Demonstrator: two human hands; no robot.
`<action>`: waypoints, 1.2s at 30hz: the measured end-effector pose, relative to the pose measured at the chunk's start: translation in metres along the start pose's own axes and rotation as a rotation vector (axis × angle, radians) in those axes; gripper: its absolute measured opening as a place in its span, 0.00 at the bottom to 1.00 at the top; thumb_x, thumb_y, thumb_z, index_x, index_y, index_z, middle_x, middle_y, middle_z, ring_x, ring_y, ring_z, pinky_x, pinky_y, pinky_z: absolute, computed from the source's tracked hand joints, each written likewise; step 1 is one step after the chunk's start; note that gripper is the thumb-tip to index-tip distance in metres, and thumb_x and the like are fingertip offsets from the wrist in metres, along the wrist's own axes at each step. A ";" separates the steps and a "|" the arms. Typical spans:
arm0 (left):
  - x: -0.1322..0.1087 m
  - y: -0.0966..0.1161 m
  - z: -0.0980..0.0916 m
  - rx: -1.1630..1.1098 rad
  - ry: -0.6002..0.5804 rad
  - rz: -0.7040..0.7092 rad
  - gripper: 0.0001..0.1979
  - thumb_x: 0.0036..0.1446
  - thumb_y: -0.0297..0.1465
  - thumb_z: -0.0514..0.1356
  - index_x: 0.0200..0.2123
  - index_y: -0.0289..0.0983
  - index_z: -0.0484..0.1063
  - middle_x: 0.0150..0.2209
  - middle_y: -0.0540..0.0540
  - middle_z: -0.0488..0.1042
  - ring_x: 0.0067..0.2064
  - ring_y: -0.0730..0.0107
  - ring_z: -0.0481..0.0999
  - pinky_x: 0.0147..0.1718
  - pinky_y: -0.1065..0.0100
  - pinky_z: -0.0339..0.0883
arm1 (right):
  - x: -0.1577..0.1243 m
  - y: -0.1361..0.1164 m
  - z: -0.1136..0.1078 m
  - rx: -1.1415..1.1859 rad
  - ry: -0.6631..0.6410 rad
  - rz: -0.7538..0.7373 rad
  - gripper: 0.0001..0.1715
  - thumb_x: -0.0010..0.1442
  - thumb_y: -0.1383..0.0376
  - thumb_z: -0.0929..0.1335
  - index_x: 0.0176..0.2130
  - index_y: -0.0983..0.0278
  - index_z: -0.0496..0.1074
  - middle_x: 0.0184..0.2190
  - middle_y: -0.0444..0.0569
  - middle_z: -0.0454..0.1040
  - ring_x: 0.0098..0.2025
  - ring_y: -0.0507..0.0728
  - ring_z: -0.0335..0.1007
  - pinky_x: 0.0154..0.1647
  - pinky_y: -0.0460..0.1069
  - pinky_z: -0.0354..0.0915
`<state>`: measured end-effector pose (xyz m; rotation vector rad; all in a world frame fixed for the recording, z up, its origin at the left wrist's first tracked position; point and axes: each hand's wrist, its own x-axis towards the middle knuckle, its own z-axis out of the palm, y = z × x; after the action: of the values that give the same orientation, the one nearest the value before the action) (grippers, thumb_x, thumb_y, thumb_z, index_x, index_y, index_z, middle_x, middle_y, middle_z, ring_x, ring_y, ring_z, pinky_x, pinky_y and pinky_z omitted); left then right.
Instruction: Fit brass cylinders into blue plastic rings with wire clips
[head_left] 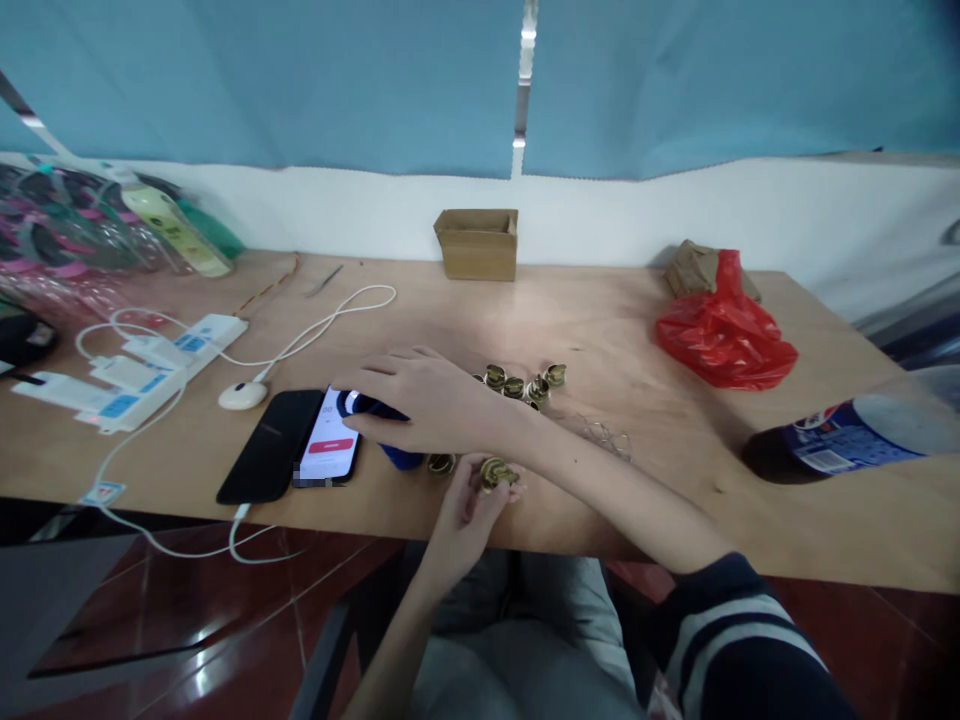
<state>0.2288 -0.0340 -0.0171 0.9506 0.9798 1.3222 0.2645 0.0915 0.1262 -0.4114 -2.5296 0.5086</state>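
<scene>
My left hand (472, 505) is closed round a round gold-coloured metal piece (496, 474), held just above the table's front edge. Crossing over from the right, my right hand (424, 395) has its thumb and fingers round a dark blue roundish object (375, 407) with a pale ring at its end. The hand hides much of that object, so its kind is unclear. Beneath it a blue part (402, 457) shows, next to another ring-like gold piece (441, 463). Several similar gold pieces (514, 387) lie grouped behind my right forearm, with thin wire-like rings (600, 435) to their right.
A lit phone (330, 440) and a dark phone (271, 445) lie left of my hands. Farther left is a white power strip (161, 370) with cables. A cardboard box (480, 245) stands at the back. Rightward are a red plastic bag (726, 335) and a cola bottle (832, 440).
</scene>
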 end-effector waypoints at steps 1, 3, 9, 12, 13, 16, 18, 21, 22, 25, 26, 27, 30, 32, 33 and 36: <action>0.000 0.000 0.001 -0.003 0.006 0.001 0.14 0.64 0.39 0.66 0.47 0.39 0.70 0.43 0.45 0.79 0.41 0.68 0.82 0.44 0.67 0.78 | -0.001 -0.001 -0.004 -0.013 0.023 -0.046 0.15 0.72 0.60 0.67 0.55 0.63 0.73 0.49 0.49 0.78 0.51 0.58 0.74 0.57 0.53 0.67; 0.002 0.001 0.002 -0.024 0.017 -0.002 0.17 0.62 0.41 0.67 0.48 0.40 0.70 0.43 0.44 0.80 0.40 0.67 0.83 0.43 0.66 0.79 | -0.007 -0.001 -0.016 0.003 0.120 -0.103 0.15 0.74 0.62 0.65 0.56 0.66 0.71 0.49 0.51 0.77 0.51 0.57 0.73 0.55 0.52 0.67; 0.012 0.012 0.008 0.036 0.058 -0.017 0.19 0.65 0.45 0.63 0.52 0.39 0.73 0.49 0.40 0.81 0.40 0.65 0.85 0.46 0.63 0.79 | -0.061 0.011 -0.065 0.058 0.321 0.032 0.12 0.72 0.65 0.65 0.53 0.64 0.70 0.48 0.50 0.77 0.48 0.54 0.75 0.52 0.52 0.70; 0.020 0.014 0.016 0.089 0.075 -0.005 0.20 0.65 0.45 0.63 0.52 0.38 0.75 0.50 0.40 0.81 0.43 0.62 0.85 0.48 0.59 0.80 | -0.099 0.023 -0.070 0.024 0.321 0.196 0.13 0.71 0.63 0.66 0.53 0.63 0.71 0.45 0.50 0.79 0.44 0.55 0.76 0.49 0.52 0.72; 0.023 0.013 0.019 0.082 0.076 -0.007 0.20 0.64 0.45 0.64 0.53 0.38 0.75 0.50 0.39 0.81 0.43 0.60 0.85 0.48 0.58 0.80 | -0.111 0.028 -0.067 0.021 0.326 0.236 0.13 0.71 0.63 0.66 0.53 0.62 0.72 0.45 0.50 0.79 0.45 0.56 0.76 0.50 0.53 0.72; 0.029 0.009 0.025 0.038 0.094 -0.022 0.24 0.62 0.47 0.65 0.55 0.39 0.74 0.53 0.39 0.80 0.45 0.57 0.86 0.49 0.54 0.81 | -0.141 0.038 -0.053 0.074 0.265 0.260 0.14 0.68 0.64 0.68 0.53 0.61 0.73 0.48 0.52 0.79 0.48 0.59 0.76 0.53 0.57 0.72; 0.031 0.005 0.026 0.023 0.108 -0.033 0.26 0.62 0.48 0.64 0.57 0.40 0.73 0.57 0.39 0.77 0.48 0.56 0.85 0.54 0.52 0.79 | -0.156 0.041 -0.042 0.143 0.252 0.273 0.15 0.68 0.64 0.69 0.54 0.61 0.72 0.49 0.53 0.78 0.51 0.60 0.76 0.54 0.57 0.72; 0.029 0.001 0.024 0.009 0.091 -0.077 0.28 0.63 0.49 0.63 0.60 0.40 0.71 0.62 0.38 0.73 0.54 0.53 0.82 0.59 0.49 0.75 | -0.169 0.043 -0.031 0.233 0.191 0.283 0.19 0.67 0.64 0.71 0.57 0.60 0.71 0.52 0.53 0.78 0.54 0.60 0.75 0.57 0.57 0.71; 0.028 0.000 0.024 0.008 0.083 -0.098 0.28 0.63 0.49 0.63 0.61 0.40 0.71 0.63 0.38 0.73 0.57 0.51 0.80 0.59 0.49 0.74 | -0.172 0.043 -0.027 0.254 0.170 0.286 0.20 0.67 0.64 0.71 0.58 0.60 0.71 0.52 0.53 0.78 0.55 0.59 0.75 0.57 0.57 0.71; 0.024 -0.003 0.023 0.015 0.093 -0.138 0.28 0.63 0.48 0.63 0.62 0.42 0.69 0.65 0.38 0.70 0.67 0.48 0.70 0.62 0.49 0.71 | -0.176 0.043 -0.018 0.270 0.130 0.263 0.23 0.67 0.63 0.73 0.59 0.59 0.71 0.53 0.51 0.79 0.55 0.60 0.75 0.58 0.58 0.71; 0.022 -0.004 0.023 0.014 0.105 -0.147 0.29 0.63 0.48 0.64 0.63 0.43 0.69 0.66 0.39 0.69 0.69 0.48 0.67 0.64 0.50 0.69 | -0.177 0.044 -0.015 0.259 0.124 0.248 0.23 0.67 0.63 0.73 0.59 0.59 0.71 0.52 0.51 0.80 0.55 0.60 0.75 0.58 0.59 0.71; 0.022 -0.005 0.023 0.008 0.117 -0.158 0.29 0.63 0.48 0.64 0.63 0.44 0.68 0.68 0.39 0.67 0.70 0.49 0.65 0.65 0.51 0.68 | -0.178 0.045 -0.012 0.246 0.122 0.238 0.23 0.67 0.63 0.73 0.59 0.59 0.70 0.52 0.51 0.80 0.55 0.60 0.75 0.58 0.60 0.71; 0.021 -0.007 0.022 -0.058 0.137 -0.198 0.29 0.63 0.47 0.64 0.64 0.45 0.68 0.68 0.39 0.68 0.70 0.51 0.65 0.66 0.52 0.66 | -0.181 0.047 -0.004 0.214 0.123 0.237 0.23 0.68 0.62 0.71 0.61 0.59 0.69 0.53 0.52 0.79 0.55 0.61 0.75 0.58 0.62 0.71; 0.022 -0.007 0.021 -0.151 0.145 -0.237 0.27 0.61 0.46 0.66 0.61 0.43 0.71 0.65 0.39 0.71 0.67 0.50 0.70 0.64 0.52 0.68 | -0.184 0.047 -0.001 0.200 0.121 0.232 0.24 0.69 0.61 0.70 0.62 0.59 0.68 0.55 0.53 0.79 0.57 0.61 0.74 0.59 0.62 0.71; 0.022 -0.007 0.020 -0.206 0.151 -0.257 0.26 0.60 0.46 0.67 0.59 0.42 0.73 0.63 0.38 0.73 0.65 0.49 0.72 0.62 0.52 0.70 | -0.185 0.047 0.000 0.191 0.122 0.226 0.24 0.70 0.61 0.70 0.63 0.59 0.67 0.55 0.53 0.78 0.58 0.62 0.73 0.60 0.62 0.71; 0.021 -0.006 0.019 -0.313 0.176 -0.303 0.27 0.56 0.46 0.70 0.55 0.39 0.76 0.59 0.36 0.77 0.61 0.46 0.77 0.58 0.51 0.74 | -0.187 0.045 0.003 0.151 0.127 0.215 0.24 0.71 0.61 0.69 0.63 0.60 0.67 0.56 0.53 0.78 0.58 0.61 0.73 0.60 0.62 0.72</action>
<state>0.2489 -0.0129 -0.0178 0.4347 0.9708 1.2670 0.4237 0.0585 0.0239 -0.6412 -2.3191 0.7250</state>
